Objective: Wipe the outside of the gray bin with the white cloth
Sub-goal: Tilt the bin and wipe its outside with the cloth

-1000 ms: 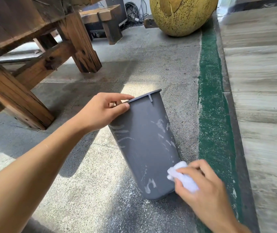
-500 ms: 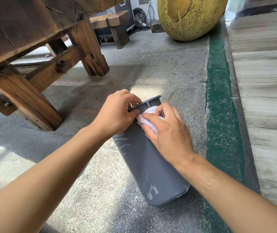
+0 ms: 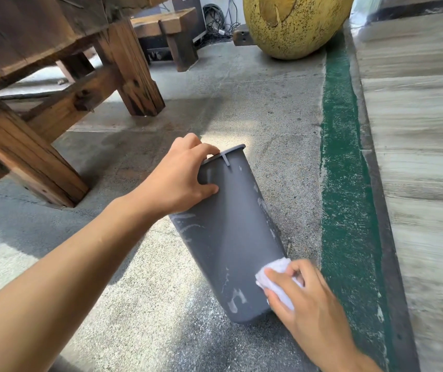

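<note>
The gray bin [image 3: 231, 237] stands tilted on the concrete floor, its rim leaning away from me and its base near me. White smears mark its left side and lower front. My left hand [image 3: 180, 181] grips the rim at the top left, fingers curled over the edge and thumb on the outer wall. My right hand [image 3: 303, 299] holds the bunched white cloth [image 3: 276, 275] and presses it against the bin's lower right side, close to the base.
A heavy wooden bench [image 3: 40, 98] stands to the left, its legs near the bin. A large yellow speckled object [image 3: 292, 22] sits at the back. A green painted strip [image 3: 346, 183] and a raised pale step [image 3: 416, 157] run along the right.
My right hand has swept the cloth down the bin's side from the rim to near the base. White smears on the upper right wall are mostly gone. My left hand keeps its hold.
</note>
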Action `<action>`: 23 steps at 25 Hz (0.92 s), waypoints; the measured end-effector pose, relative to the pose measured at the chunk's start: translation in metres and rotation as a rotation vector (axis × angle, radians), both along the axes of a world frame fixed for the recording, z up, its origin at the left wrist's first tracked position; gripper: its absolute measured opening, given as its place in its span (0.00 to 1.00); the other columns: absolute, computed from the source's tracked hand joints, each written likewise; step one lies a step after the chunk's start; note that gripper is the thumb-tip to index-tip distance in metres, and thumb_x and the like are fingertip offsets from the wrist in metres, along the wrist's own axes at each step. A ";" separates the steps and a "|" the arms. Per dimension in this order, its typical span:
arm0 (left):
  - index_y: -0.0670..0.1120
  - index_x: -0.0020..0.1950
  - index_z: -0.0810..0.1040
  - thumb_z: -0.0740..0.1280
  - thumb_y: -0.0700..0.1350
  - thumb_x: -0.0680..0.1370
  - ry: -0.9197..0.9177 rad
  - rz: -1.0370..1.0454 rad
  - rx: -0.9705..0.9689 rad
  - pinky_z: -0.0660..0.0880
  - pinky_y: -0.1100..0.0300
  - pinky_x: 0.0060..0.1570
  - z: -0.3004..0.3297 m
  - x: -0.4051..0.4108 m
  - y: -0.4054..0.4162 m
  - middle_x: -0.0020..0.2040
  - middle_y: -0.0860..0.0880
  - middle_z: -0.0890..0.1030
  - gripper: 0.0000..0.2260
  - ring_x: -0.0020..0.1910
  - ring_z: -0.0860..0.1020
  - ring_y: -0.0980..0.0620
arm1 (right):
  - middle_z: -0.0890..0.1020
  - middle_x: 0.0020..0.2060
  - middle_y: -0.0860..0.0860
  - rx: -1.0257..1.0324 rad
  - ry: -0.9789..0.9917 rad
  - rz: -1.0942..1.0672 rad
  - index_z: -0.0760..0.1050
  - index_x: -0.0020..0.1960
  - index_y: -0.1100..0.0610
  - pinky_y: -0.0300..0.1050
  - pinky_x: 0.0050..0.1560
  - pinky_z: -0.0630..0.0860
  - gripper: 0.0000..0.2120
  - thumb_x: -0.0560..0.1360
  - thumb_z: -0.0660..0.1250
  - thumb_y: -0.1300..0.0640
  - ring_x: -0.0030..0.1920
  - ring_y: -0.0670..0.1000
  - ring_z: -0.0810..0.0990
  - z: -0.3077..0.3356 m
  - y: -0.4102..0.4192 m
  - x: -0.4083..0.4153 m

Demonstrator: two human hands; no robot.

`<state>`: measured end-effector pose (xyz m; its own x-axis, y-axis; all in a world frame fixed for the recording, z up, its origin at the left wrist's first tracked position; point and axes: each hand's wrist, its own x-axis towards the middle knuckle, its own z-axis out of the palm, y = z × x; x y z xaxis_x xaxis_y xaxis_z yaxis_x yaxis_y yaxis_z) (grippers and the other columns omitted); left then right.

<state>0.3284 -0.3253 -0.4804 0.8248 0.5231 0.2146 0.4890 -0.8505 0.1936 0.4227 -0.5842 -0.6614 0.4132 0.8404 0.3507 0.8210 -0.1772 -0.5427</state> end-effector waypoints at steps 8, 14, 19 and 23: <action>0.50 0.76 0.70 0.79 0.50 0.69 0.057 -0.029 -0.008 0.69 0.50 0.62 -0.002 0.001 -0.003 0.58 0.46 0.69 0.37 0.59 0.67 0.45 | 0.76 0.40 0.41 -0.117 0.287 -0.166 0.81 0.46 0.35 0.38 0.34 0.73 0.10 0.65 0.75 0.43 0.33 0.40 0.76 -0.020 -0.047 0.010; 0.53 0.74 0.70 0.79 0.49 0.69 0.073 -0.043 -0.067 0.69 0.48 0.63 0.001 -0.001 -0.004 0.57 0.48 0.69 0.35 0.60 0.67 0.46 | 0.78 0.45 0.46 0.349 0.334 -0.142 0.85 0.53 0.47 0.33 0.45 0.74 0.11 0.71 0.77 0.51 0.44 0.43 0.79 0.090 0.045 0.044; 0.53 0.71 0.72 0.77 0.52 0.66 0.049 -0.072 -0.092 0.70 0.45 0.62 0.000 -0.011 -0.001 0.56 0.49 0.70 0.34 0.59 0.69 0.45 | 0.75 0.49 0.51 0.383 0.240 -0.016 0.85 0.55 0.49 0.34 0.53 0.73 0.11 0.74 0.75 0.49 0.48 0.45 0.76 0.123 0.125 0.055; 0.51 0.68 0.73 0.75 0.52 0.64 0.015 -0.091 -0.140 0.71 0.45 0.61 0.000 -0.022 0.008 0.56 0.50 0.72 0.33 0.58 0.71 0.47 | 0.74 0.51 0.53 0.309 0.240 0.113 0.84 0.52 0.49 0.44 0.59 0.74 0.11 0.75 0.73 0.44 0.54 0.47 0.76 0.103 0.137 0.043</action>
